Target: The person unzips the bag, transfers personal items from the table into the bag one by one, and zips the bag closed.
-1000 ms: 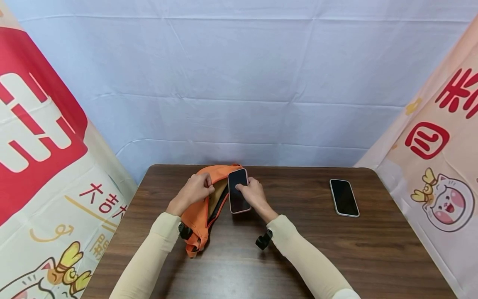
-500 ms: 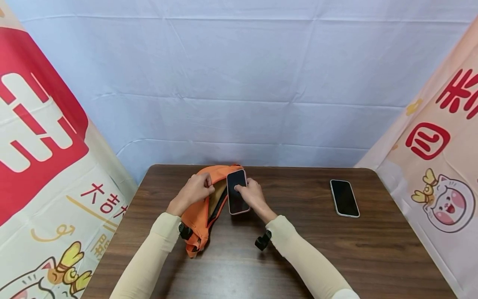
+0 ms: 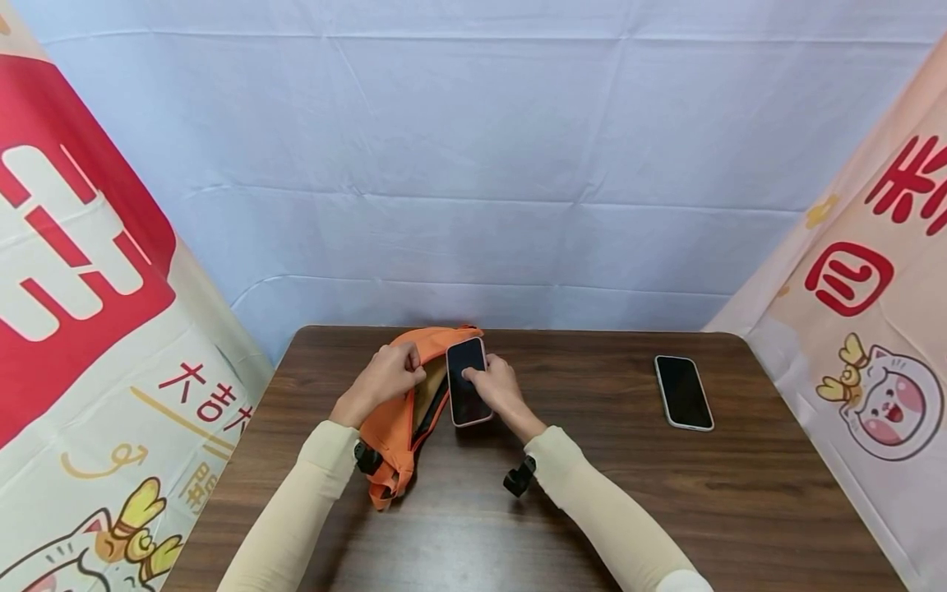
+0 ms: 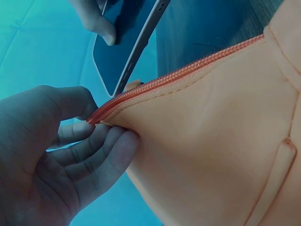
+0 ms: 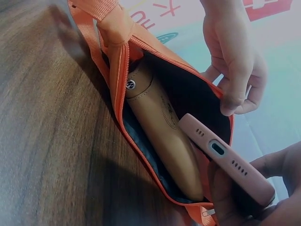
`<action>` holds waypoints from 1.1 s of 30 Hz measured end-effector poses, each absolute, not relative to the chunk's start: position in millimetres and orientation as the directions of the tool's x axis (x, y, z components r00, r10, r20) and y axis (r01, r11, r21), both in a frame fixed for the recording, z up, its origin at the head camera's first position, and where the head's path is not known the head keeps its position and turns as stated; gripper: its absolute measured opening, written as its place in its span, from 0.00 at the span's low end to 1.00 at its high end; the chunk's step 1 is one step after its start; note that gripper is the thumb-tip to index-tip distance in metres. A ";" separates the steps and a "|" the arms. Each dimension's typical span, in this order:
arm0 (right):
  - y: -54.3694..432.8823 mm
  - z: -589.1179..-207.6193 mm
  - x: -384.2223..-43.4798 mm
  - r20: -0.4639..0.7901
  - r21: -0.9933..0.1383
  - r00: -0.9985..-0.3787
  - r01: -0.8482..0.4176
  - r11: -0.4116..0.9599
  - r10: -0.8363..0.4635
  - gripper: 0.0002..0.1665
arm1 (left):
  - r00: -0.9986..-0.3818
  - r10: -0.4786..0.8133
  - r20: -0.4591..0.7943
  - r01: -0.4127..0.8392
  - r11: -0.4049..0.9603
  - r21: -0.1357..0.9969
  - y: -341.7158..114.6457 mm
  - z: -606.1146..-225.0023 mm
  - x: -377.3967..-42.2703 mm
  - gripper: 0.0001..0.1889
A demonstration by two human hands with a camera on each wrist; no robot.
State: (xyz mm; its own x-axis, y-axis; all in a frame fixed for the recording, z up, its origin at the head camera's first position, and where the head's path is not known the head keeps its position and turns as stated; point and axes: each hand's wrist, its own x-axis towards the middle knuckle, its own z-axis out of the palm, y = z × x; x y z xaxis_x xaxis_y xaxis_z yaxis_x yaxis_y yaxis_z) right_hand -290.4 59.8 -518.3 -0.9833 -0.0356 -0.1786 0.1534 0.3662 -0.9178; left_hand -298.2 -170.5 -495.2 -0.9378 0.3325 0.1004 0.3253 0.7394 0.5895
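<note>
An orange zippered waist bag (image 3: 392,423) lies on the left half of the table, its mouth spread wide. My left hand (image 3: 388,374) pinches the zipper edge of the bag between thumb and fingers, as the left wrist view shows close up. In my right hand (image 3: 501,386) is a phone (image 3: 466,399) with a pink case, the thumb across its dark screen. In the right wrist view the bottom end of the phone (image 5: 225,157) overlaps the bag's opening. Inside the bag lies a tan leather case (image 5: 162,127) with a round metal snap.
A second phone (image 3: 683,393), with a pale case, lies screen up on the right side of the brown wooden table (image 3: 592,386). Behind the table hangs a pale cloth (image 3: 473,164). Printed banners (image 3: 873,329) flank both sides.
My right hand has shifted the phone slightly left, toward the bag's opening. The left hand has kept its pinch on the bag's edge in the same place.
</note>
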 end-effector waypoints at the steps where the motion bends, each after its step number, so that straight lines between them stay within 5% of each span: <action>1: 59.6 -518.4 -290.2 -0.179 -0.919 -0.983 0.153 0.363 -0.039 0.24 | -0.938 0.331 0.098 0.323 0.740 0.589 -170.4 -495.2 -298.2 0.08; 33: 50.4 -528.1 -287.0 -0.200 -0.926 -0.977 0.164 0.340 -0.074 0.21 | -0.931 0.343 0.125 0.348 0.728 0.591 -171.0 -498.0 -299.7 0.08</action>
